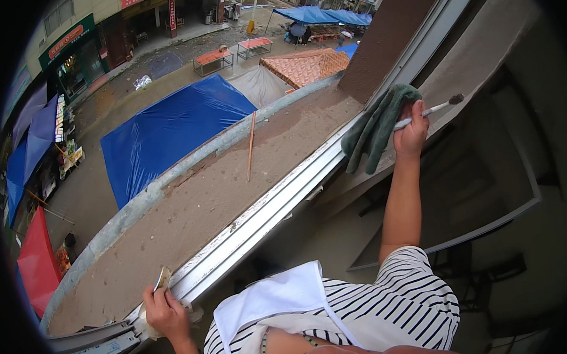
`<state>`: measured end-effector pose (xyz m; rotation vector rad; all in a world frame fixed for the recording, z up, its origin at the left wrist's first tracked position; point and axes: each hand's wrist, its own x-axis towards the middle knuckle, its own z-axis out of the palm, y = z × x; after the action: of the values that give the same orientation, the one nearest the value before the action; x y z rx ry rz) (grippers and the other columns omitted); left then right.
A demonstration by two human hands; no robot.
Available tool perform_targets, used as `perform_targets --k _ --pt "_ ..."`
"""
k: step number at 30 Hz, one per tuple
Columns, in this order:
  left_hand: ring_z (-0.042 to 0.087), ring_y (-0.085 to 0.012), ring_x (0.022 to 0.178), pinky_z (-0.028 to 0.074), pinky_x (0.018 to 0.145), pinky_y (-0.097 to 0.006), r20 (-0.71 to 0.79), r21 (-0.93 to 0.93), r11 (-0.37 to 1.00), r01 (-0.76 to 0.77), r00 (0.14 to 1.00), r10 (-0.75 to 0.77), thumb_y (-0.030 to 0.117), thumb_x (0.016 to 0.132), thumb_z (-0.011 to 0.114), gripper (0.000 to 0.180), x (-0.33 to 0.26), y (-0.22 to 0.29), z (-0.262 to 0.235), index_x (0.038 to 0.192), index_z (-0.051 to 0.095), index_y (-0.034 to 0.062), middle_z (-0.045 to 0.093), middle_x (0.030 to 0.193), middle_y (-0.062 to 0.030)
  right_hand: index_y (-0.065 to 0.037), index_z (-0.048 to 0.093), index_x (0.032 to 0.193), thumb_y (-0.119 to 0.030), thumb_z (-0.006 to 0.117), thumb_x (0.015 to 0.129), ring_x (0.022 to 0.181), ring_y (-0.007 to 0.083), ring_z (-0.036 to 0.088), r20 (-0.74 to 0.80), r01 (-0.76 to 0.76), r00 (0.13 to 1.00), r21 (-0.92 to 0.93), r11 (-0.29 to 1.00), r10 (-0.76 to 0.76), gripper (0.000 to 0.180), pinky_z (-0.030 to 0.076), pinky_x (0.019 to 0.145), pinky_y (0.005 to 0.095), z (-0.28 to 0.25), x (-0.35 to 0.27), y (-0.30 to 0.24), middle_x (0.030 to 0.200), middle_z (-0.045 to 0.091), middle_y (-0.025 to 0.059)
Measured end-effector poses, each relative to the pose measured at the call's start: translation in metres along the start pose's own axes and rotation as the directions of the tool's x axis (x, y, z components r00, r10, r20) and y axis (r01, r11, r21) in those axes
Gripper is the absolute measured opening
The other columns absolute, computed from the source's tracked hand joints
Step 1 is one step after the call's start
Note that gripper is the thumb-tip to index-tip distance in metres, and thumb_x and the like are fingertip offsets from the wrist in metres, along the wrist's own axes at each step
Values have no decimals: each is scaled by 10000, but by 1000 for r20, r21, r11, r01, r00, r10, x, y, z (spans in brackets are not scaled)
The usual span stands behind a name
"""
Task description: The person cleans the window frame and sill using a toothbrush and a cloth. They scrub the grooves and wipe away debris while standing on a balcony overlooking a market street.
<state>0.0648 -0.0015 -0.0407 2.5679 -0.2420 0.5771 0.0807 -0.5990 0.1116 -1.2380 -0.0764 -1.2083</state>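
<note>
My right hand (412,131) is raised at the upper right end of the white window track (265,224). It is closed round a dark green cloth (381,121), which hangs over the track's edge. The same hand holds a slim brush (438,107) with a pale handle and dark bristles, pointing up to the right. At the track's lower left end, my left hand (168,315) is closed on a small flat yellowish piece (163,278); its exact kind is unclear. This piece stands upright against the track's outer edge.
Outside the track lies a dirty concrete ledge (211,202) with a thin reddish stick (251,146) on it. Beyond its curved rim, a street with blue tarps (177,133) and a red canopy (38,263) lies below. A window sash (92,343) is at the lower left.
</note>
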Motion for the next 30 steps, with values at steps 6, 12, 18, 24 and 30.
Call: perform_targets --k 6,12,18,24,30 --pt "634 -432 897 508 751 -480 4 10 1000 25 1000 -25 -12 861 631 80 2 -1 7 942 635 -9 627 1098 -203 19 646 923 -366 585 1028 715 249 569 -72 -46 997 -891 452 -40 403 462 687 392 -108 37 83 756 627 125" --pt "616 -440 916 495 764 -459 28 50 998 28 999 -30 3 906 595 60 2 -11 9 963 607 -13 598 1123 -216 -36 652 1054 -397 569 991 1042 437 619 144 189 915 -978 -86 376 376 493 863 512 -121 9 153 1124 658 196" --pt "618 -439 926 504 783 -444 59 43 997 65 996 -68 -20 910 578 63 2 -13 7 968 603 -18 589 1129 -224 -58 655 1043 -342 578 975 1027 439 624 112 126 945 -992 -28 306 302 495 888 535 -104 -1 167 1154 627 208" --pt "592 -386 711 520 684 -514 -62 50 992 -119 991 122 119 891 627 122 22 19 5 894 728 50 643 822 -183 -63 642 931 -282 634 924 884 410 646 261 281 907 -960 -13 332 220 525 779 522 -46 -61 132 985 621 170" --pt "625 -419 904 516 785 -458 94 130 988 81 991 -93 54 903 609 136 1 -18 15 1029 654 34 629 1107 -204 -67 605 792 -213 694 824 766 341 633 537 449 779 -838 310 323 173 497 696 460 79 -171 78 808 585 130"
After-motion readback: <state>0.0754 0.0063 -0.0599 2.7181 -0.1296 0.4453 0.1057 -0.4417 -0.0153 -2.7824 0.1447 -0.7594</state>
